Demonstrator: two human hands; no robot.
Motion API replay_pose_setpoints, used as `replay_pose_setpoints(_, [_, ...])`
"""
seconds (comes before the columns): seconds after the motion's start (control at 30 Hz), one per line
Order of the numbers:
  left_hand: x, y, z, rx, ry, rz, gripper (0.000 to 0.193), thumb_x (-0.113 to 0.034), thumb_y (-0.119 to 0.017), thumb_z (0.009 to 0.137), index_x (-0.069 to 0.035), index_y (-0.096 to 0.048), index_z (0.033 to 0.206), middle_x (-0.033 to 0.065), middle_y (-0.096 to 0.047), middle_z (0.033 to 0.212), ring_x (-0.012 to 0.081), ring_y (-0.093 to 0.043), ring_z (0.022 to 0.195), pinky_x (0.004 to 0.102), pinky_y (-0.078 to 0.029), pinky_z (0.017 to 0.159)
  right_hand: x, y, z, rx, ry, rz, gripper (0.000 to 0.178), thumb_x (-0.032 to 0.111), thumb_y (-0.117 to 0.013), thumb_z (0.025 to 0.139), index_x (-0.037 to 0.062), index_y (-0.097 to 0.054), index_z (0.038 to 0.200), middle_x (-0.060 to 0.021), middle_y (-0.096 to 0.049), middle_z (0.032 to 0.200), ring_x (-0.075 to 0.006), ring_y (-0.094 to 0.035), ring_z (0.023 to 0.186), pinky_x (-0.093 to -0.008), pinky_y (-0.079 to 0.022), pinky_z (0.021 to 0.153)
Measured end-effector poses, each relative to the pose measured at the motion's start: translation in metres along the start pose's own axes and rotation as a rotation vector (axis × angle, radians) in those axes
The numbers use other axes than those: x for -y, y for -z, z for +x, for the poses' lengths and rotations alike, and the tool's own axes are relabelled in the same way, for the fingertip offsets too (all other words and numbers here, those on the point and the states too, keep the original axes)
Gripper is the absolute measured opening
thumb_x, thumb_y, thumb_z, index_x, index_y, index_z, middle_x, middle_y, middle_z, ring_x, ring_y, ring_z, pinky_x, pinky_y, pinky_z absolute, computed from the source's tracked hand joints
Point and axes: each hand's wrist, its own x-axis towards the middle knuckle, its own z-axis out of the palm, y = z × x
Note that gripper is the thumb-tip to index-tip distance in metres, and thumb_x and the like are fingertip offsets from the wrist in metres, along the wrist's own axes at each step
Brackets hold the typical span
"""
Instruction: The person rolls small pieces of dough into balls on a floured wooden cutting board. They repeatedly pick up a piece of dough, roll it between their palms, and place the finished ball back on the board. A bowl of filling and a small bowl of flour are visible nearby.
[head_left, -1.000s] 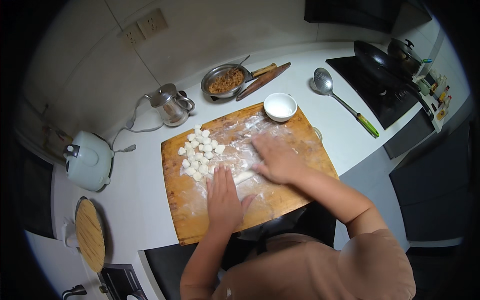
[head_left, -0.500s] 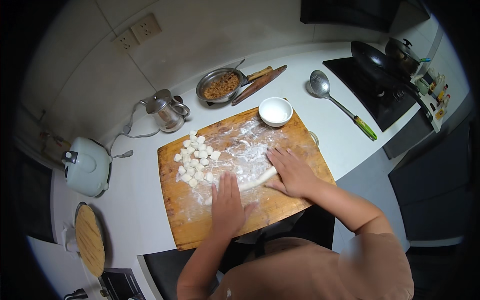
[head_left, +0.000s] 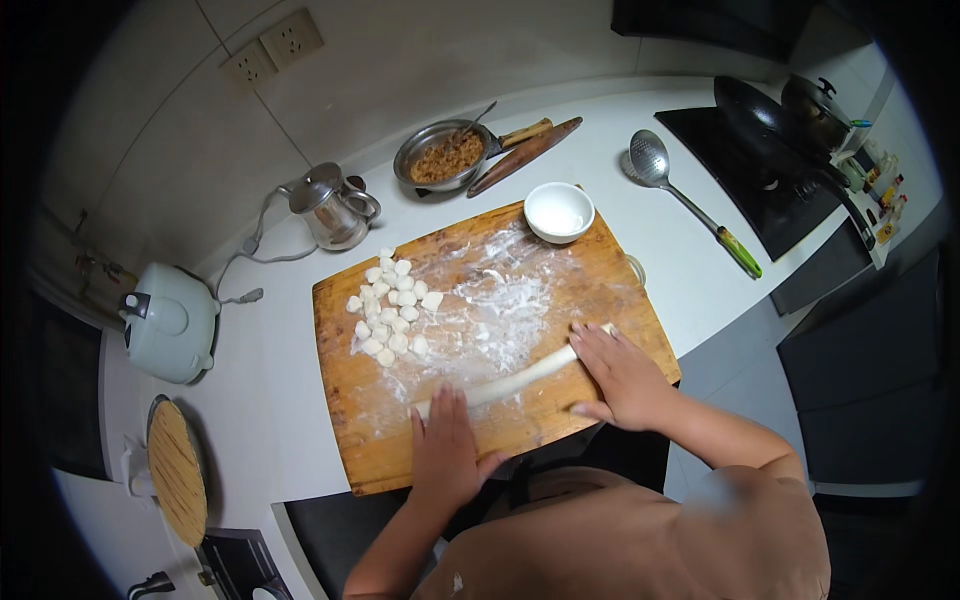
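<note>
A long pale rope of dough (head_left: 515, 382) lies slantwise across the near part of a wooden board (head_left: 560, 420). My left hand (head_left: 445, 445) rests with its fingertips on the rope's left end, fingers stretched and thumb apart. Toward the rope's right end, my right hand (head_left: 622, 378) lies flat over it, fingers extended and thumb out to the side. A short tip of dough shows beyond those fingers. Several small cut dough pieces (head_left: 385, 312) are heaped at the board's left. Loose flour (head_left: 505, 300) is spread over the middle.
A white bowl (head_left: 558, 213) stands on the board's far right corner. Behind it are a pan of brown filling (head_left: 445, 160) and a tapered rolling pin (head_left: 525, 157). A metal kettle (head_left: 335, 210) is at back left, a slotted spoon (head_left: 690, 195) at right, near the black stove (head_left: 740, 170).
Both hands have moved nearer to me, and my right hand has also shifted right. The dough rope has rolled nearer and shows longer between my hands.
</note>
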Motion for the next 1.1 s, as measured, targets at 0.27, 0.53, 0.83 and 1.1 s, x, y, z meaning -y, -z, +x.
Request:
replay_pose_setpoints(0.27, [0.023, 0.004, 0.029, -0.191, 0.175, -0.033, 0.095, -0.044, -0.069, 0.082, 0.008, -0.023, 0.146, 0.0263, -0.023, 0.154, 0.0389, -0.02, 0.144, 0.0549, -0.014, 0.116, -0.021, -0.004, 0.079, -0.14, -0.079, -0.021, 0.081, 0.055, -0.054, 0.09, -0.0034, -0.036, 0.143, -0.0229, -0.038, 0.147, -0.038, -0.032, 0.139, -0.0473, -0.023, 0.116])
replay_pose_setpoints(0.53, [0.051, -0.008, -0.032, -0.339, 0.165, -0.254, 0.078, -0.021, -0.077, 0.075, 0.001, -0.04, 0.141, 0.0218, -0.042, 0.142, 0.0407, -0.037, 0.133, 0.0478, -0.03, 0.111, -0.006, 0.015, 0.009, 0.004, -0.031, 0.107, 0.078, 0.043, -0.067, 0.085, 0.0019, -0.036, 0.144, -0.0197, -0.038, 0.148, -0.0377, -0.032, 0.14, -0.0488, -0.025, 0.115])
replay_pose_setpoints(0.83, [0.065, 0.019, -0.005, -0.421, 0.083, -0.265, 0.043, -0.01, -0.08, 0.069, -0.004, -0.064, 0.109, 0.0145, -0.059, 0.123, 0.0351, -0.052, 0.118, 0.0409, -0.04, 0.101, -0.033, 0.011, 0.025, -0.203, -0.093, 0.235, 0.047, 0.017, -0.077, 0.077, 0.0058, -0.06, 0.12, -0.0167, -0.052, 0.132, -0.0359, -0.047, 0.124, -0.042, -0.041, 0.104])
replay_pose_setpoints(1.1, [0.089, 0.032, -0.011, -0.301, 0.227, -0.196, 0.035, -0.012, -0.079, 0.068, -0.006, -0.065, 0.1, 0.0124, -0.065, 0.104, 0.0332, -0.059, 0.1, 0.0422, -0.042, 0.093, -0.027, 0.016, 0.05, -0.111, -0.08, 0.537, 0.023, 0.014, -0.075, 0.079, 0.0077, -0.067, 0.1, -0.0117, -0.067, 0.09, -0.0289, -0.064, 0.082, -0.0368, -0.05, 0.072])
